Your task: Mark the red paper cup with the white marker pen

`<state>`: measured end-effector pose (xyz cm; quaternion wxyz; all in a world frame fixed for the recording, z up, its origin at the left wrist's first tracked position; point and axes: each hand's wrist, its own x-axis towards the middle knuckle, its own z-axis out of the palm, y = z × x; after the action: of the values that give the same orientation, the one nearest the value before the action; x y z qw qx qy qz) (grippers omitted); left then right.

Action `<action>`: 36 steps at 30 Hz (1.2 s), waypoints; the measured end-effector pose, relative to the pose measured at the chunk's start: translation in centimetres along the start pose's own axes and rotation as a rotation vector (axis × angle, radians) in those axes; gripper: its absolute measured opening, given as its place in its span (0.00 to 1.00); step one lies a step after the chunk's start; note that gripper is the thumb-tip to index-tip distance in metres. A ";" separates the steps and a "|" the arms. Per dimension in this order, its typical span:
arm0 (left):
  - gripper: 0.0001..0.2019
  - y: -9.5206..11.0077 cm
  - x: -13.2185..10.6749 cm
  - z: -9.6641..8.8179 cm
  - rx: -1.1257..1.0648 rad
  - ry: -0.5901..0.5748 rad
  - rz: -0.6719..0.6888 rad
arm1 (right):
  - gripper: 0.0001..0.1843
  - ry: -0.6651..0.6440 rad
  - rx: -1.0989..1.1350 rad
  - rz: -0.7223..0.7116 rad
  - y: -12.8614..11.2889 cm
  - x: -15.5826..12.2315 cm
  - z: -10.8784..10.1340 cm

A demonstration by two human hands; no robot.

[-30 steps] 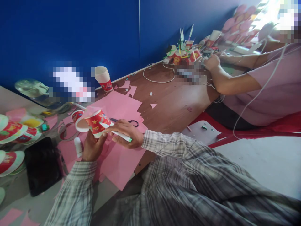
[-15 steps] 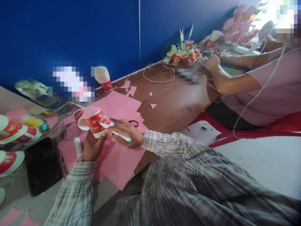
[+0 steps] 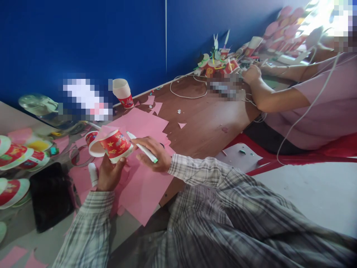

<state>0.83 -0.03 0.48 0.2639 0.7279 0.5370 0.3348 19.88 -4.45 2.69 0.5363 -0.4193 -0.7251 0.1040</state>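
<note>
A red paper cup (image 3: pixel 117 143) with gold and coloured figures lies tilted on its side in my left hand (image 3: pixel 110 172), its open rim toward the left. The left fingers are closed around its underside, with the thumb near the base. My right hand (image 3: pixel 154 152) grips a white marker (image 3: pixel 144 147) with a green end; its upper tip stands just right of the cup, apart from it. Beneath both hands are pink paper sheets (image 3: pixel 145 190). Beside my left wrist sits a white tube-like bottle (image 3: pixel 93 174). Scissors lie mostly hidden behind my right hand.
Stacked cups (image 3: pixel 122 95) stand by the blue wall. A black tablet (image 3: pixel 51 197) and several decorated cups (image 3: pixel 16 154) are at left. A roll of tape (image 3: pixel 80 154) lies on the pink paper. At right, a co-worker's hands (image 3: pixel 252 74) work near more cups and a white cable (image 3: pixel 185 97).
My right hand has drawn the marker away from the cup's side, and its tip now points up and left. The cup has turned slightly in my left hand.
</note>
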 end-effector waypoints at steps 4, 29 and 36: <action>0.25 0.3 0.0 -0.1 0.003 0.025 0.070 | 0.37 0.024 -0.023 0.026 -0.2 0.0 0.2; 0.31 0.5 0.0 -0.2 0.074 0.031 0.043 | 0.30 -0.052 0.019 -0.141 0.1 -0.4 0.4; 0.31 -0.1 0.0 0.0 -0.003 -0.009 0.011 | 0.33 -0.152 0.018 -0.195 0.0 -0.2 0.2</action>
<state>0.77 0.04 0.45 0.2654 0.7320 0.5314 0.3337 19.73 -4.51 2.45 0.4909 -0.3328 -0.8002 0.0892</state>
